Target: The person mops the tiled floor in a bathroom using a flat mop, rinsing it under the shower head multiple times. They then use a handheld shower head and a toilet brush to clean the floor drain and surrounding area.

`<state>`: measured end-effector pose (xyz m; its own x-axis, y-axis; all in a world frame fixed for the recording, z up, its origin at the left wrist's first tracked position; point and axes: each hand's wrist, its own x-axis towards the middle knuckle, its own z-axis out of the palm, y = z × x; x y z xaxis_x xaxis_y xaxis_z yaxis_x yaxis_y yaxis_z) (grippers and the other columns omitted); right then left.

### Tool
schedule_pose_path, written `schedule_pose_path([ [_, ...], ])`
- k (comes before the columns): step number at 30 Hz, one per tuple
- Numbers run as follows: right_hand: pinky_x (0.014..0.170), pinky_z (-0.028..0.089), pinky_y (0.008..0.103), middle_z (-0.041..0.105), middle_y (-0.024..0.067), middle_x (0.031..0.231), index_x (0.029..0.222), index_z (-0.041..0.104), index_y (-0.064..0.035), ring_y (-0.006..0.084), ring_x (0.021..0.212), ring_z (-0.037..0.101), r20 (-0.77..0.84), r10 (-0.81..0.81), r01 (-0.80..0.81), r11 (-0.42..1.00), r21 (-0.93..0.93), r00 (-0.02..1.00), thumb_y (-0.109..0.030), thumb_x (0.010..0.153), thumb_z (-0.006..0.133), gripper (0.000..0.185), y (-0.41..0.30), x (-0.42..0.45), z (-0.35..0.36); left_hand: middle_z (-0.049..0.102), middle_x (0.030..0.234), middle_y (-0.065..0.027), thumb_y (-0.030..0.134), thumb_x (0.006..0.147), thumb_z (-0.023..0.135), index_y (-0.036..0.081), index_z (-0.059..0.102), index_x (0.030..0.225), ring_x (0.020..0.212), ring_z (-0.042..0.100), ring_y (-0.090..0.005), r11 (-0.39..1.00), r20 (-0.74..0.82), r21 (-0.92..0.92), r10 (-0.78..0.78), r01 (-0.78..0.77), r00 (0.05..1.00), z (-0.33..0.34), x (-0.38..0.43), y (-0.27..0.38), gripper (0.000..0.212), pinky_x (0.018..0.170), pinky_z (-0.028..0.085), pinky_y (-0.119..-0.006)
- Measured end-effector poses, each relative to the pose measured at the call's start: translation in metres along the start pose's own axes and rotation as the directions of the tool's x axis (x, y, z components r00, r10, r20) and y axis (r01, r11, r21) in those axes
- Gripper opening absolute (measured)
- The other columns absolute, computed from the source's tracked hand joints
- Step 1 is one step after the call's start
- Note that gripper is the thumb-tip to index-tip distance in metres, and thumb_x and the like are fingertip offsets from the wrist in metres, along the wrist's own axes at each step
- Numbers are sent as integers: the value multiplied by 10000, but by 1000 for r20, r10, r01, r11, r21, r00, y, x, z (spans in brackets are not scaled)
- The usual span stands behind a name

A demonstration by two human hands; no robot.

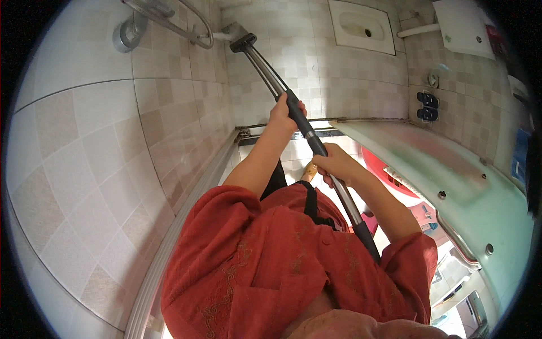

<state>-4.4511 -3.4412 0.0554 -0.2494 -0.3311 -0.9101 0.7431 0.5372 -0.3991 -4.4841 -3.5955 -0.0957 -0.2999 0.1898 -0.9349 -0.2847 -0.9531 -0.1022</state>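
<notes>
I hold a long-handled mop, which looks like a squeeze mop, slantwise in front of me. My left hand is wrapped around the dark upper sleeve of its pole. Closer to my body, my right hand grips the same pole around a dark section. The far end of the mop carries a black plastic head with thin rods running down to it. That head is at the far left corner of the tiled floor, by the wall. A greyish piece shows just beyond it; whether it belongs to the mop is unclear.
A squat toilet is set in the floor ahead. On the left wall hang a shower hose and a chrome fitting. A frosted glass door stands at right, with a red basin behind it. Dark slippers are on the right wall.
</notes>
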Motion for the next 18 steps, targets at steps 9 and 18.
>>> schedule_pose_path([
  [9, 312, 412, 286, 505, 60, 564, 761, 446, -5, 136, 363, 483, -1, -56, 56, 996, 66, 998, -124, 791, 570, 175, -30, 10, 14, 592, 807, -151, 351, 963, 495, 21, 492, 1015, 684, 579, -255, 1000, 39, 29, -1, -1, 999, 8, 14, 33, 334, 616, 500, -401],
  [18, 321, 407, 297, 492, 51, 564, 782, 427, -19, 131, 366, 473, -19, -8, 9, 999, 36, 1000, -118, 791, 552, 160, -32, 8, 17, 587, 872, -177, 357, 952, 512, -8, 498, 1021, 716, 577, -263, 998, 98, -51, 54, -49, 994, -7, 21, 25, 372, 643, 516, -385],
])
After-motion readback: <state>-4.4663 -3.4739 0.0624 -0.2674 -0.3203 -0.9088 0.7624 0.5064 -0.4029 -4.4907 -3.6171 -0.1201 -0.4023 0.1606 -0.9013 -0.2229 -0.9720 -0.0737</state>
